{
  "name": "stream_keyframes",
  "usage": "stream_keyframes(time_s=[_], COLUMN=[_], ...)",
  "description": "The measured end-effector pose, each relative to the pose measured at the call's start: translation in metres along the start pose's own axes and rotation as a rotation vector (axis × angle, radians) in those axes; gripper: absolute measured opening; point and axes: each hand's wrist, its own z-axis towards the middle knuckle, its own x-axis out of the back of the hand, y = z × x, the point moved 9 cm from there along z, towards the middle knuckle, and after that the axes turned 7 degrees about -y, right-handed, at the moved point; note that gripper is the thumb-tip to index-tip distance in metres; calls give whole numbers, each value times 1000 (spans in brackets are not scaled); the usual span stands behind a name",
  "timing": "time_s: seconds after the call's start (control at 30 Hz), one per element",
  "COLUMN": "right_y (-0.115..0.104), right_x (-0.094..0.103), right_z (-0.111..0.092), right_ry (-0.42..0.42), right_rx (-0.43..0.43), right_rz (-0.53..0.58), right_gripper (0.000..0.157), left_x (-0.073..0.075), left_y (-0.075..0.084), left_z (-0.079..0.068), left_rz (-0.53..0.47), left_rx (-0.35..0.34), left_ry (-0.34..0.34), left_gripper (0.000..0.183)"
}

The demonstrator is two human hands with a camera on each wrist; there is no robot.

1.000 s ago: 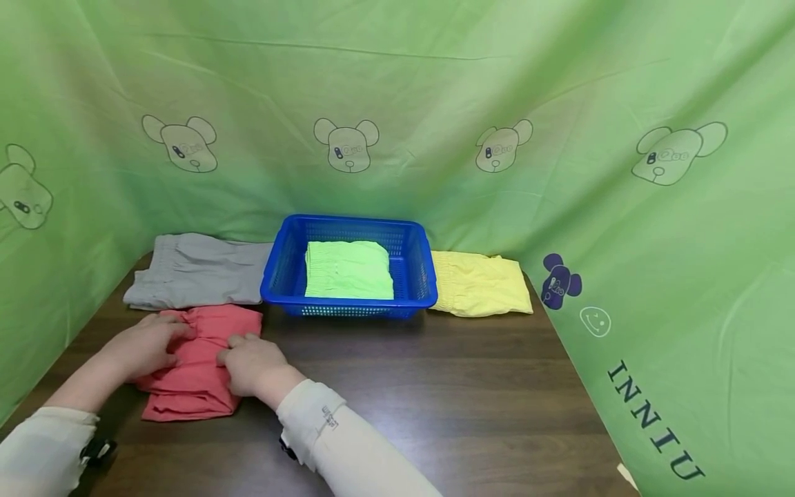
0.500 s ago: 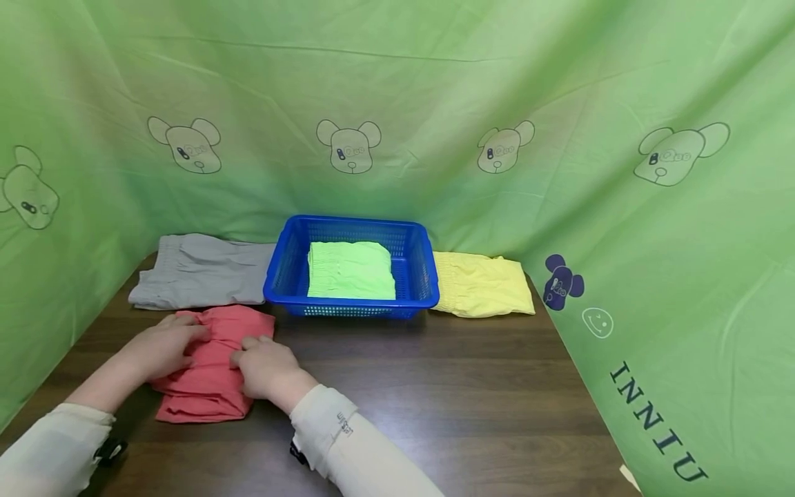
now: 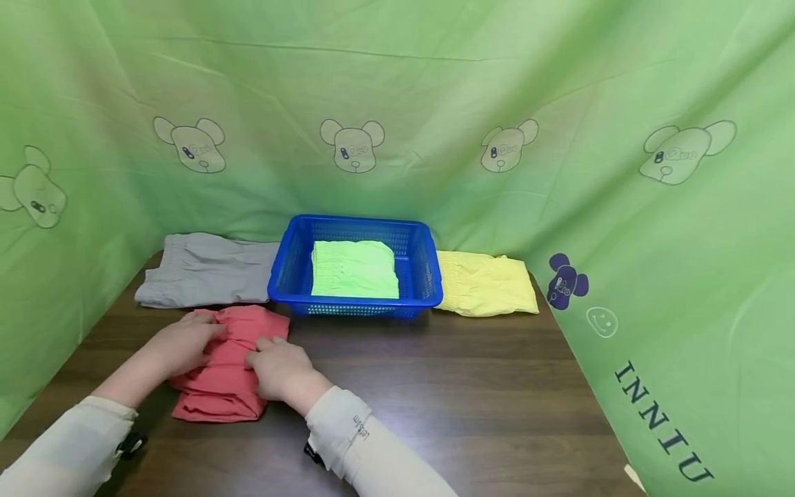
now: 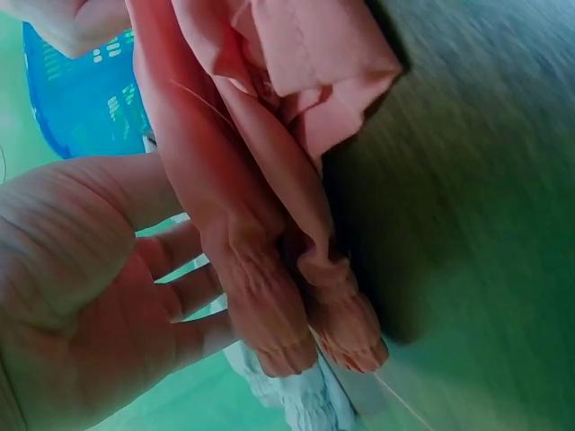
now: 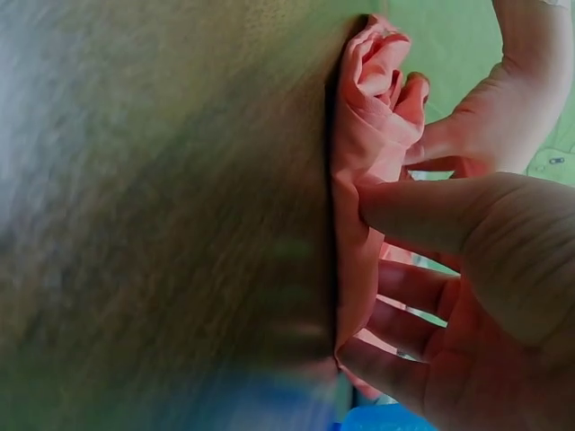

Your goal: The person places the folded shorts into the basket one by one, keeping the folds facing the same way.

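Folded red pants (image 3: 232, 366) lie on the left part of the wooden table in the head view. Their gathered, elastic-looking ends show in the left wrist view. My left hand (image 3: 186, 345) rests on their left side, its fingers reaching over the cloth. On the right side, my right hand (image 3: 282, 369) touches the cloth with thumb and fingers spread along the edge. In the right wrist view, the fingers of the right hand (image 5: 449, 296) lie fairly straight against the pants (image 5: 359, 233). Some fingertips are hidden behind cloth.
A blue basket (image 3: 354, 301) stands at the back, holding a folded bright green garment (image 3: 354, 269). A folded grey garment (image 3: 214, 273) lies at its left, a folded yellow one (image 3: 487, 283) at its right. Green curtain (image 3: 397, 83) hangs behind the dark wooden table (image 3: 447, 386).
Both hands have slid the red pants to the right along the table, moving together with them. The whole head view has also shifted slightly. Basket and other garments stay in place.
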Motion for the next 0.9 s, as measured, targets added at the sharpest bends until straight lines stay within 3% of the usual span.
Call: stream_keyframes(time_s=[0.9], right_y=[31], right_x=[-6], right_z=[-25], right_ry=[-10], right_rx=[46], right_rz=[28], right_gripper=[33], left_x=[6], left_y=[40], left_z=[17], left_rz=[42], left_rx=[-24], left_ry=[40], left_gripper=[27])
